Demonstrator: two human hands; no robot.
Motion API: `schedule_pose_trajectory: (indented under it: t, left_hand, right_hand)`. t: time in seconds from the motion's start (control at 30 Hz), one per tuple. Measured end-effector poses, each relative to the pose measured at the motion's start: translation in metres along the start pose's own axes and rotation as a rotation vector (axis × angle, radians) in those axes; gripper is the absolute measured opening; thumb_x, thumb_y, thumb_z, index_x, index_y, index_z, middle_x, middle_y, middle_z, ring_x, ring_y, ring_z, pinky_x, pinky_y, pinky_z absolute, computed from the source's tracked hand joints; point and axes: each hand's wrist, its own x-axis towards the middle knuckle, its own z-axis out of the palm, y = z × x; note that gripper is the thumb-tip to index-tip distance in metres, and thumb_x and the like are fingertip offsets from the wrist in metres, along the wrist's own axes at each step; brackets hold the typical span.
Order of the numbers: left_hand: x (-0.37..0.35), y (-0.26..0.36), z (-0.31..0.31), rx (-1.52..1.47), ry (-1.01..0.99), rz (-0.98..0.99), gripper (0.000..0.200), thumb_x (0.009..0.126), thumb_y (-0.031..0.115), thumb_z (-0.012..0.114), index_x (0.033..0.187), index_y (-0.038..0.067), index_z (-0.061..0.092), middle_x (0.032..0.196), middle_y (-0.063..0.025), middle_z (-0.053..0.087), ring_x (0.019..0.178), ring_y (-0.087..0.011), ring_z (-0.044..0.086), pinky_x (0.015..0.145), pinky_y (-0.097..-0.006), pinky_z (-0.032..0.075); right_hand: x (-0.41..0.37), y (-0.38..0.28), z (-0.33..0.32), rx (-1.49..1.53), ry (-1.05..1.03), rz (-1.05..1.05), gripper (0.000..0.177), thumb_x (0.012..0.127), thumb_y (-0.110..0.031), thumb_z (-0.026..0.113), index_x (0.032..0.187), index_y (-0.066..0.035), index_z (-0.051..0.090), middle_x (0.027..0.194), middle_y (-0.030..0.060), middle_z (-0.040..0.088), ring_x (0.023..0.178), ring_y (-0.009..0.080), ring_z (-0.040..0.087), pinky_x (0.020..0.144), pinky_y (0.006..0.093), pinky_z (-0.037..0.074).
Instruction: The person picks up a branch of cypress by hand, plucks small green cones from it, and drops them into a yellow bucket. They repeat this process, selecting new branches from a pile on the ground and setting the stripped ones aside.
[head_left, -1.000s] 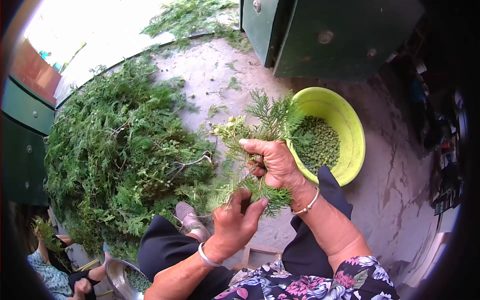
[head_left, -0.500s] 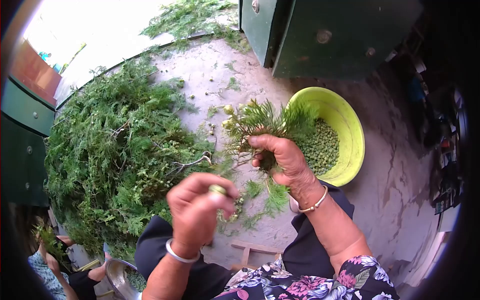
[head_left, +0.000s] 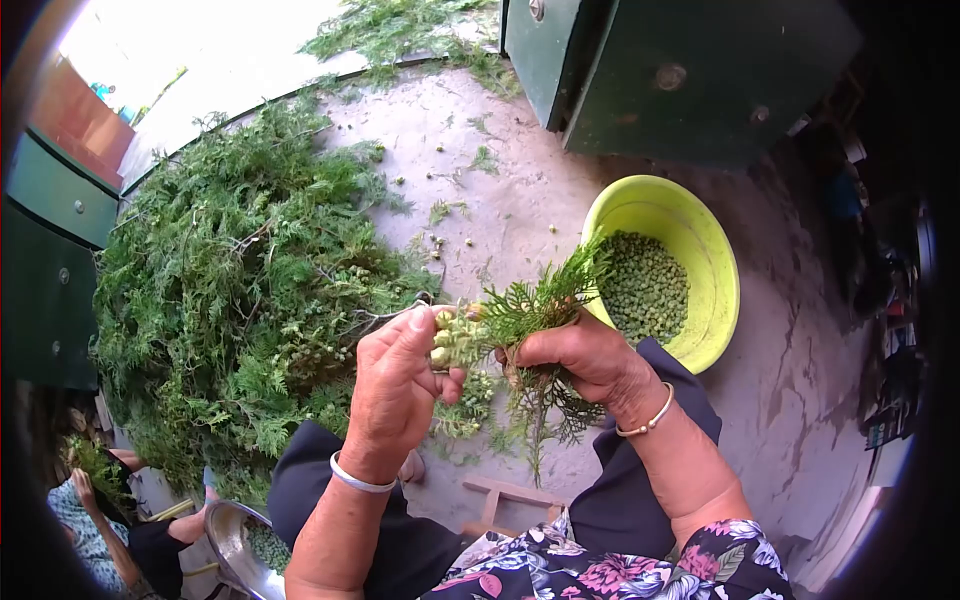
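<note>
My right hand (head_left: 590,362) is closed round the stems of a leafy conifer sprig (head_left: 545,305), whose fronds fan out above and below the fist. At the sprig's left end hangs a cluster of pale green cones (head_left: 458,338). My left hand (head_left: 398,375) pinches at that cluster, thumb and forefinger together on its left side; the exact grip is partly hidden. Right of the sprig stands a yellow-green bucket (head_left: 715,290), part filled with small green cones (head_left: 645,290).
A big heap of cut conifer branches (head_left: 240,290) covers the floor at left. Green metal doors (head_left: 690,90) stand at the top. Lower left, another person (head_left: 95,525) holds greenery beside a metal basin (head_left: 228,535) of cones. A wooden stool frame (head_left: 500,495) lies below my hands.
My left hand, earlier lower with a single cone in its fingers, has come up to the cluster. My right hand has lowered slightly and turned the sprig. That single cone is out of sight.
</note>
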Motion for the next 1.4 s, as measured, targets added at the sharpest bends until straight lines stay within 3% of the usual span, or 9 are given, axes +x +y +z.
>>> schedule_pose_trajectory:
  t: [0.33,0.53,0.6,0.63,0.73,0.77,0.97,1.13,1.4]
  left_hand:
    - [-0.005,-0.006,0.011,-0.083,0.007,-0.023,0.018,0.085,0.008,0.063,0.099,-0.002,0.057,0.08,-0.0061,0.063,0.057,-0.0119,0.059,0.047,-0.0244,0.049]
    - [-0.001,-0.01,0.004,-0.183,-0.005,-0.005,0.018,0.086,0.007,0.06,0.101,-0.003,0.055,0.084,-0.0111,0.064,0.061,-0.0156,0.062,0.051,-0.0254,0.051]
    - [0.0,-0.009,0.002,-0.176,-0.058,-0.016,0.019,0.086,0.007,0.061,0.101,-0.003,0.055,0.084,-0.0109,0.064,0.062,-0.0159,0.062,0.053,-0.027,0.053]
    - [0.0,-0.01,-0.001,-0.176,-0.057,-0.018,0.019,0.086,0.007,0.061,0.101,-0.003,0.055,0.084,-0.0109,0.064,0.062,-0.0159,0.062,0.053,-0.027,0.053]
    - [0.001,-0.011,-0.006,-0.183,-0.098,-0.073,0.016,0.087,0.006,0.057,0.102,-0.002,0.056,0.088,-0.0095,0.065,0.075,-0.0168,0.065,0.065,-0.0297,0.056]
    - [0.001,-0.012,-0.002,-0.186,-0.035,-0.059,0.015,0.087,0.006,0.059,0.1,-0.002,0.056,0.087,-0.0091,0.063,0.072,-0.0163,0.064,0.061,-0.0294,0.055]
    - [0.0,-0.016,-0.001,-0.22,0.011,0.002,0.015,0.092,0.015,0.057,0.094,0.0,0.057,0.086,-0.0078,0.061,0.072,-0.0161,0.063,0.058,-0.0294,0.054]
    - [0.0,-0.014,-0.006,-0.354,-0.03,-0.089,0.024,0.095,0.025,0.053,0.093,0.001,0.058,0.085,-0.0067,0.062,0.07,-0.0158,0.063,0.057,-0.0304,0.053]
    - [-0.006,-0.011,-0.002,-0.27,-0.058,-0.089,0.018,0.084,0.012,0.068,0.095,0.001,0.058,0.08,-0.004,0.061,0.062,-0.0132,0.061,0.049,-0.0259,0.048]
  right_hand:
    - [-0.004,0.003,0.005,0.125,-0.074,0.098,0.023,0.079,-0.008,0.071,0.101,-0.002,0.064,0.081,0.0005,0.063,0.068,0.007,0.056,0.055,0.0197,0.042]
    - [-0.008,-0.003,0.01,0.086,-0.002,0.223,0.027,0.089,-0.017,0.062,0.112,-0.004,0.06,0.094,0.0039,0.065,0.075,0.0087,0.06,0.051,0.0165,0.04]
    - [-0.007,-0.003,0.005,0.188,-0.27,0.162,0.03,0.09,-0.019,0.059,0.116,-0.004,0.058,0.097,0.0044,0.065,0.08,0.0093,0.061,0.05,0.0166,0.039]
    - [-0.008,-0.003,0.012,0.118,-0.195,0.103,0.034,0.09,-0.026,0.055,0.108,0.003,0.06,0.073,0.0155,0.065,0.053,0.0103,0.056,0.042,0.0171,0.036]
    - [-0.01,0.001,0.005,0.101,-0.226,0.162,0.032,0.089,-0.018,0.058,0.118,-0.004,0.056,0.098,0.0055,0.066,0.079,0.0117,0.064,0.049,0.0168,0.039]
    - [-0.012,0.001,0.013,0.126,-0.129,0.163,0.029,0.088,-0.017,0.06,0.115,-0.005,0.058,0.094,0.0024,0.065,0.064,0.0083,0.058,0.048,0.0159,0.037]
    - [-0.01,-0.001,0.015,0.132,-0.028,0.232,0.026,0.086,-0.012,0.061,0.108,0.002,0.062,0.082,0.0033,0.065,0.048,0.0006,0.045,0.038,0.0147,0.031]
    - [-0.009,0.008,0.008,0.092,-0.027,0.238,0.028,0.085,-0.012,0.063,0.109,0.002,0.062,0.08,0.0013,0.063,0.046,0.0006,0.042,0.038,0.0151,0.029]
    - [-0.009,0.002,0.015,0.044,-0.015,0.188,0.027,0.084,-0.013,0.064,0.107,0.001,0.063,0.076,-0.0002,0.061,0.045,0.0002,0.039,0.038,0.0156,0.028]
